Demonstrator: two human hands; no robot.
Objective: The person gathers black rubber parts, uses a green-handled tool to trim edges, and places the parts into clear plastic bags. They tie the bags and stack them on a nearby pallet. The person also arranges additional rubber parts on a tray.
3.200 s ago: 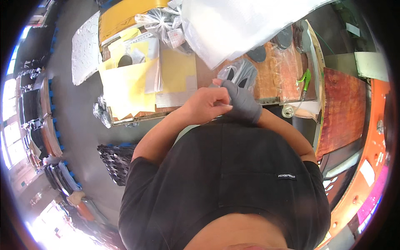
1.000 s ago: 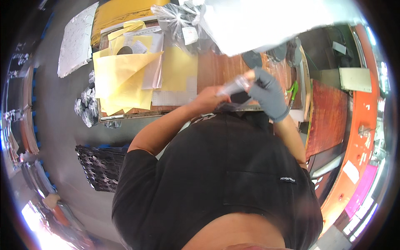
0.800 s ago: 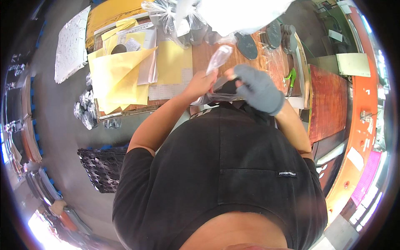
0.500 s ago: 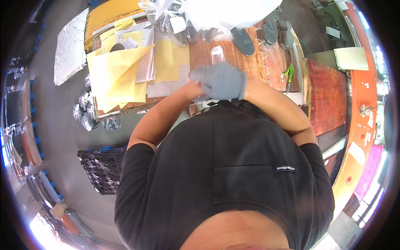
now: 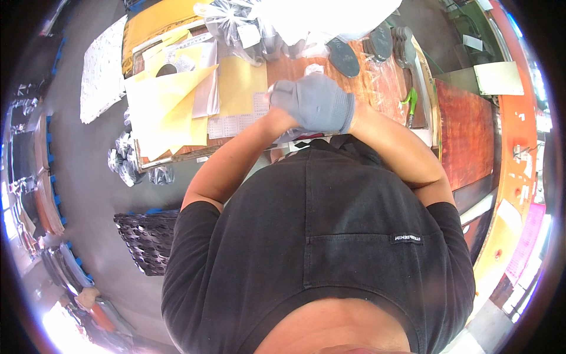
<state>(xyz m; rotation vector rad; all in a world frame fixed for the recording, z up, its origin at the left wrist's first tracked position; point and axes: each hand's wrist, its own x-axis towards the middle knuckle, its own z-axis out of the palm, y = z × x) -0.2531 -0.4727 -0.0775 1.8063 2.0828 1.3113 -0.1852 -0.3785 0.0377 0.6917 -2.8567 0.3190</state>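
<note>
My right hand (image 5: 318,105) wears a grey glove and is closed, knuckles up, in front of my body at the table's near edge. It lies over my left hand (image 5: 284,120), of which only the bare wrist side shows; those fingers are hidden. What the closed fingers hold, if anything, cannot be made out. Just beyond the glove is a small whitish, crumpled piece (image 5: 314,69). Farther off lie a dark sole-shaped piece (image 5: 343,58) and stacks of similar dark soles (image 5: 404,47).
Yellow paper sheets (image 5: 165,112) and printed sheets cover the table's left side. A large white plastic bag (image 5: 330,20) stands at the back, beside clear-bagged dark items (image 5: 236,29). A green-handled tool (image 5: 411,100) lies at the right. A dark perforated stack (image 5: 144,242) sits low at left.
My gloved right hand has shifted slightly to the right and shows more sharply. Both hands stay together. The pale piece beyond the glove looks shorter and more crumpled.
</note>
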